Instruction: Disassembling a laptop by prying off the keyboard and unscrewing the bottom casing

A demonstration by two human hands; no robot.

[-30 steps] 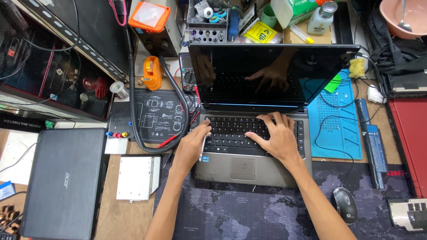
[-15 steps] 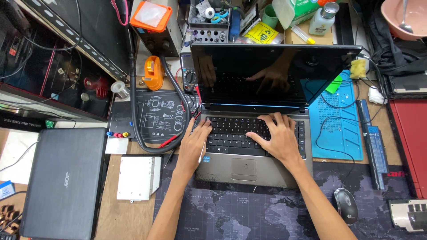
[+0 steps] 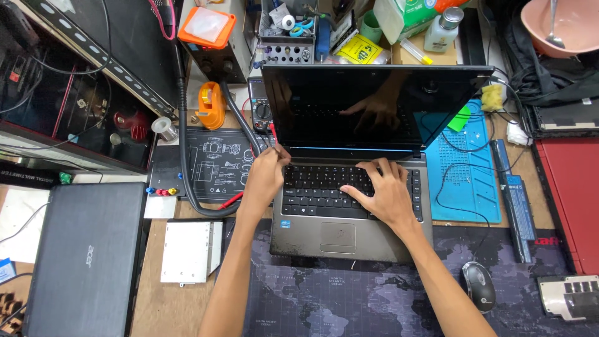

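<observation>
Laptop, open with its dark screen raised, is being worked on at the middle of the worktop, its front edge lying on a dark mat printed with a world map. Its keyboard is being touched by the right hand, whose fingers are spread flat and loose over the keys, holding nothing. The keyboard's upper left corner, by the hinge, is being met by the left hand; its fingers are curled narrow there, and whether anything is being pinched cannot be told. A blue work mat is lying just right of the laptop, with a thin black cable looping across it. A mouse is sitting on the map mat near the right forearm. A closed black laptop is lying well to the left, with a silver drive tray between it and the left forearm. An orange tape dispenser is standing behind, beside a thick black hose.
</observation>
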